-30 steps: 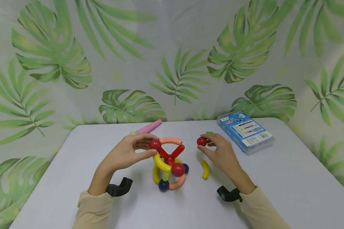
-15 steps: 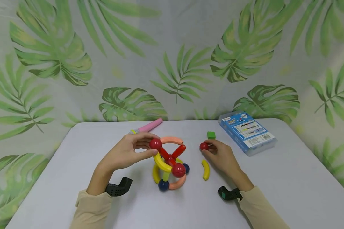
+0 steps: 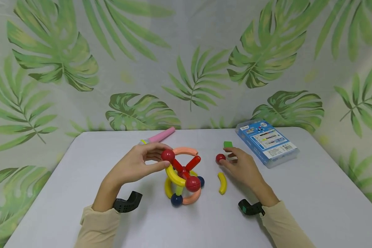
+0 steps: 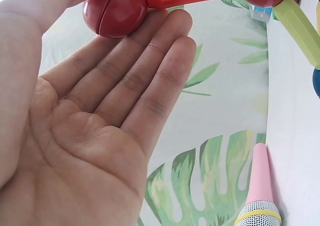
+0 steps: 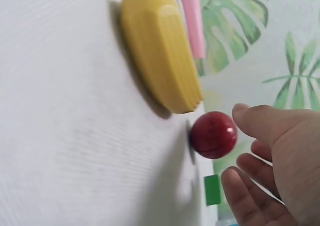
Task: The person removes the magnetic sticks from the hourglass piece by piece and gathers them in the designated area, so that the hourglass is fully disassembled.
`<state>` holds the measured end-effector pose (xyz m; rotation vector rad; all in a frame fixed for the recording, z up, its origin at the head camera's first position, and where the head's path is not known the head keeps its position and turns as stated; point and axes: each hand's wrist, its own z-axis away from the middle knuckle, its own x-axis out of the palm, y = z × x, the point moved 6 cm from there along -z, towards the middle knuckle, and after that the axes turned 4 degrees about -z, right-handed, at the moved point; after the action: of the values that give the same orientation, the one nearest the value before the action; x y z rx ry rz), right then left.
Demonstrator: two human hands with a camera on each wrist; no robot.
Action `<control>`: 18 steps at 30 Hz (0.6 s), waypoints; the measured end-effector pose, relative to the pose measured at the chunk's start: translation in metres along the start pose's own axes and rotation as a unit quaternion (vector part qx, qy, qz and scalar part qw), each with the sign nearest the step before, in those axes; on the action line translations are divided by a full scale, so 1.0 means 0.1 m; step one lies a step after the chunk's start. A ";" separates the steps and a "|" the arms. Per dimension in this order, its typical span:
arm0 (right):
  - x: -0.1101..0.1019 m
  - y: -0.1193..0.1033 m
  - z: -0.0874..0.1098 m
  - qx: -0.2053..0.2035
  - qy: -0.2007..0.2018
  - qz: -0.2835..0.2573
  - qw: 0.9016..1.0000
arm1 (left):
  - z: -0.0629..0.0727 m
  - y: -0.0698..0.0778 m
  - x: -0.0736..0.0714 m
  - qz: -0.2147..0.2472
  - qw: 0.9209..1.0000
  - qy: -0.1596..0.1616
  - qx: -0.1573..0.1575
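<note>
My left hand (image 3: pixel 137 162) pinches a red ball (image 3: pixel 167 155) between thumb and fingers. That ball is a corner of a structure of toy rods and balls, joined to a curved yellow rod (image 3: pixel 174 177) and a straight red rod (image 3: pixel 177 166). Dark blue balls (image 3: pixel 176 200) and a curved salmon rod (image 3: pixel 192 197) form its base on the table. My right hand (image 3: pixel 242 167) is just right of a loose red ball (image 5: pixel 214 135) on the table; its fingers are spread and a gap shows between thumb and ball in the right wrist view. A loose curved yellow rod (image 5: pixel 161 49) lies nearer me.
A green block (image 3: pixel 227 144) sits beyond the right hand. At the back right lies a blue and clear box (image 3: pixel 268 143). Behind the left hand is a pink toy microphone (image 3: pixel 162 134). The white table (image 3: pixel 322 193) ends at a leaf-patterned cloth (image 3: pixel 201 41).
My right hand has carried the loose red ball rightward and down to the table, then let go and opened its fingers. The left hand keeps its pinch on the structure's ball.
</note>
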<state>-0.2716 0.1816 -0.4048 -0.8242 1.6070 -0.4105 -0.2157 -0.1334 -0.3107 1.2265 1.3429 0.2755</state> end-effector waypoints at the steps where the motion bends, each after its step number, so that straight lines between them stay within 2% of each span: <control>1: -0.03 -0.02 0.00 -0.005 0.004 -0.003 1.000 | 0.00 0.00 0.00 -0.001 1.000 0.001 0.001; 12: -0.25 -0.25 -0.01 -0.068 0.029 -0.007 0.997 | 0.00 0.00 -0.01 -0.007 1.000 0.003 0.001; 18: -0.32 -0.48 0.06 -0.116 0.044 -0.001 0.992 | 0.00 0.00 -0.02 -0.010 1.000 0.003 0.006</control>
<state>-0.2517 0.1720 -0.3508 -0.9943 1.7593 -0.2658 -0.2166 -0.1347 -0.3100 1.2222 1.3626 0.2581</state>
